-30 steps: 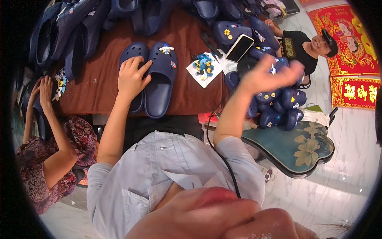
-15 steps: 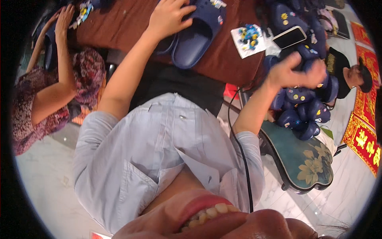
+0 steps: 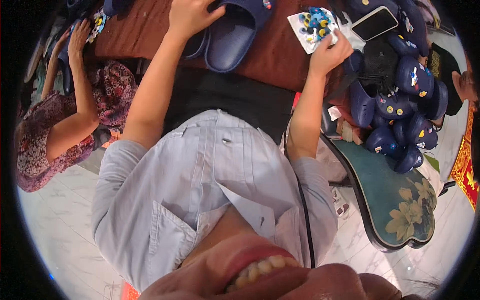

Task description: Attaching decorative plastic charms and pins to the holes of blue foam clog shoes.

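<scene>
Charms (image 3: 316, 21) lie beside the right hand (image 3: 330, 56), fingertips apart; whether the left hand (image 3: 192, 18) grips, I cannot tell.

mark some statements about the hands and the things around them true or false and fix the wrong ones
1. The left hand is at a large navy clog. True.
2. The white-edged phone shows a dark screen. True.
3. The right hand holds the phone. False: it is at the edge of the white sheet bearing small charms.
4. The teal seat is plain. False: it shows pale flowers.
5. Decorated navy clogs are heaped on the right. True.
</scene>
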Demonstrator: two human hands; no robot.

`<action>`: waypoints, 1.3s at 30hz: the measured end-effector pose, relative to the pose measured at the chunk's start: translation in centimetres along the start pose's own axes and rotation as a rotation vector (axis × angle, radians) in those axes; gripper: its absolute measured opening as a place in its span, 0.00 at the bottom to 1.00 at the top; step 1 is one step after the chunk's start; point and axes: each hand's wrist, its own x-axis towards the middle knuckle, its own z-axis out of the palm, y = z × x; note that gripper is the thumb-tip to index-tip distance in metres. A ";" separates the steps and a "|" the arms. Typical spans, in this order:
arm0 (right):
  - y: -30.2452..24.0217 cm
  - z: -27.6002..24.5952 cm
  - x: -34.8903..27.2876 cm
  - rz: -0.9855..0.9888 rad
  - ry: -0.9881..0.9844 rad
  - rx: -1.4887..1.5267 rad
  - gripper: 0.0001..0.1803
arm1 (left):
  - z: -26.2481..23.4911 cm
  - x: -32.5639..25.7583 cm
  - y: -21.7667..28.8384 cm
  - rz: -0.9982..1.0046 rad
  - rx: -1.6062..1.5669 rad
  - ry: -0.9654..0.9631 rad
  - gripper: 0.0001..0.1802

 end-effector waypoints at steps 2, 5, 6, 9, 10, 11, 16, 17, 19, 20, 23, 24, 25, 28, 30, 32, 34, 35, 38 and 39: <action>-0.4 -0.1 -0.6 -0.048 -0.016 0.021 0.11 | 0.1 -0.2 0.0 0.003 -0.013 -0.017 0.15; -0.3 -0.3 -0.4 -0.028 -0.045 0.058 0.11 | 0.2 -0.2 0.1 -0.010 -0.006 -0.052 0.16; -0.2 0.1 -0.5 0.004 -0.067 0.082 0.11 | 0.0 0.1 0.0 -0.006 0.028 -0.042 0.16; -0.5 0.4 -0.7 -0.017 -0.152 0.069 0.14 | 0.1 0.2 -0.2 -0.004 0.053 -0.027 0.16; -0.2 0.6 -1.0 -0.010 -0.193 0.068 0.20 | 0.2 0.2 -0.3 0.000 0.049 -0.027 0.16; -0.4 0.6 -0.9 -0.013 -0.199 0.074 0.20 | 0.3 0.1 -0.3 0.003 0.044 -0.029 0.16; -1.9 0.0 -0.8 -0.096 -0.336 -0.095 0.21 | 0.2 0.2 -0.3 -0.003 0.049 -0.045 0.16; -2.1 0.0 -0.8 -0.133 -0.377 -0.157 0.19 | 0.0 0.1 -0.3 -0.002 0.044 -0.046 0.17; -2.3 0.4 -1.0 -0.126 -0.392 -0.136 0.16 | -0.4 0.0 -0.4 -0.009 0.056 -0.063 0.17; -2.2 0.6 -1.0 -0.124 -0.404 -0.123 0.14 | -0.5 0.0 -0.4 -0.015 0.062 -0.072 0.17; -2.0 0.0 -1.0 -0.111 -0.455 -0.119 0.11 | -0.3 0.3 0.1 0.010 0.056 -0.040 0.17; -2.0 -0.3 -1.0 -0.111 -0.433 -0.102 0.10 | 0.1 0.4 0.2 0.010 0.039 -0.035 0.17; -1.9 -0.3 -0.9 -0.114 -0.419 -0.108 0.10 | 0.3 0.3 0.3 0.004 0.022 -0.039 0.17; -1.9 -0.1 -1.1 -0.131 -0.353 -0.020 0.11 | -0.2 0.2 0.1 0.002 0.034 -0.020 0.16; -1.5 0.0 -1.1 -0.145 -0.361 -0.021 0.12 | -0.3 0.1 0.2 -0.018 0.043 -0.042 0.16; -1.3 0.0 -1.1 -0.159 -0.376 -0.025 0.13 | -0.1 0.3 0.3 -0.012 0.031 -0.027 0.16; -1.5 0.0 -1.2 -0.177 -0.391 -0.068 0.15 | -0.1 0.2 0.3 -0.011 0.017 -0.014 0.16; -1.5 0.1 -1.1 -0.178 -0.391 -0.082 0.15 | -0.1 0.3 0.2 -0.007 0.021 -0.010 0.16; -1.6 0.2 -1.1 -0.195 -0.365 -0.108 0.18 | -0.2 0.0 0.1 -0.013 0.011 -0.012 0.16; -1.7 0.3 -1.2 -0.201 -0.367 -0.119 0.18 | -0.3 -0.1 0.1 -0.022 0.012 -0.025 0.15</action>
